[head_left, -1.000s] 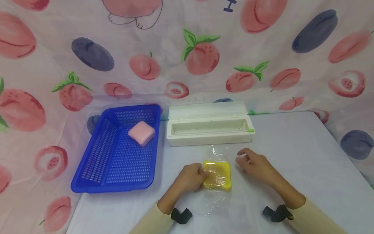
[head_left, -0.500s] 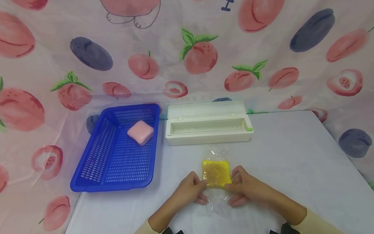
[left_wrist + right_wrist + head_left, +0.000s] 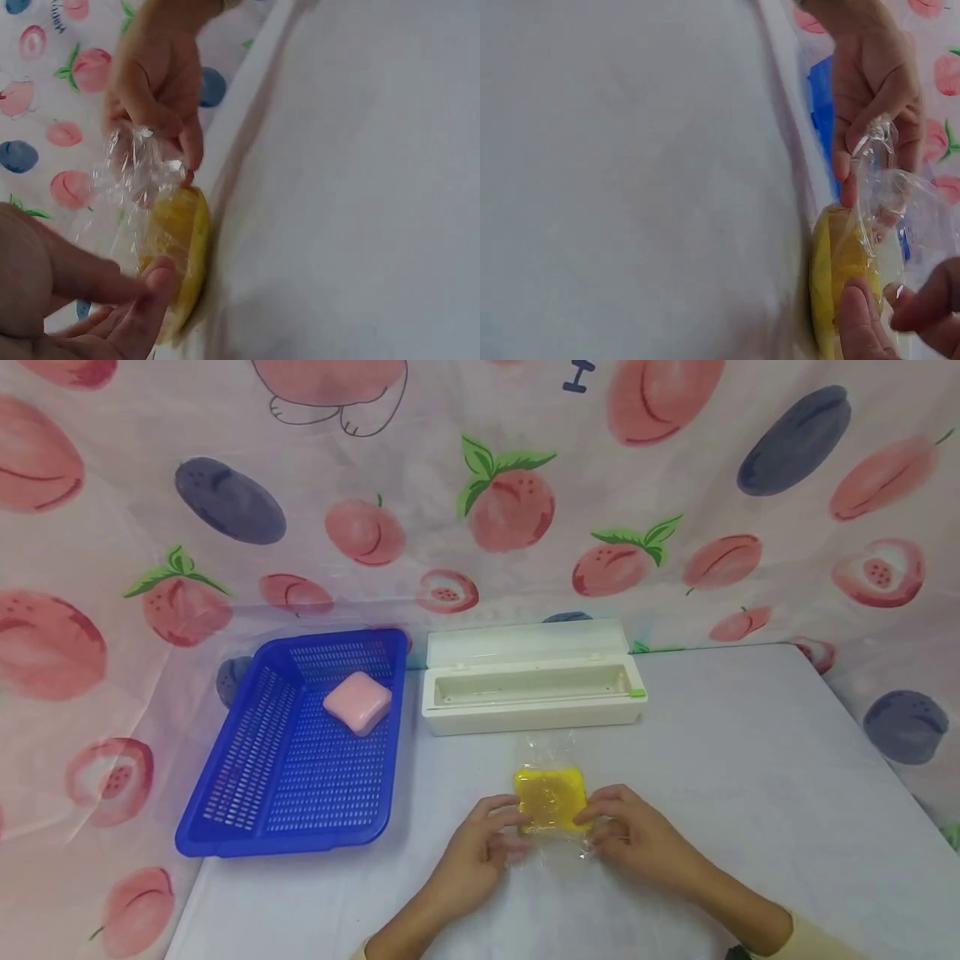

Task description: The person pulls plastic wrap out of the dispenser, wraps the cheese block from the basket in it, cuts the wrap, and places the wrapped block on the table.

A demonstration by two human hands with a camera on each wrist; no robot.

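At left, one blue basket (image 3: 285, 843) holds one pink block (image 3: 358, 702). Your left hand (image 3: 474, 860), fingers half-curled, pinches clear film (image 3: 546, 752) around one yellow block (image 3: 553, 800), on the table (image 3: 757, 777) before one white box (image 3: 532, 718); your right hand (image 3: 637, 842), also half-curled, pinches the film.

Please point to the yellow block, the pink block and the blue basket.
Yellow block (image 3: 552, 799), head view: middle of top.
Pink block (image 3: 357, 699), head view: top face.
Blue basket (image 3: 292, 842), head view: near rim.
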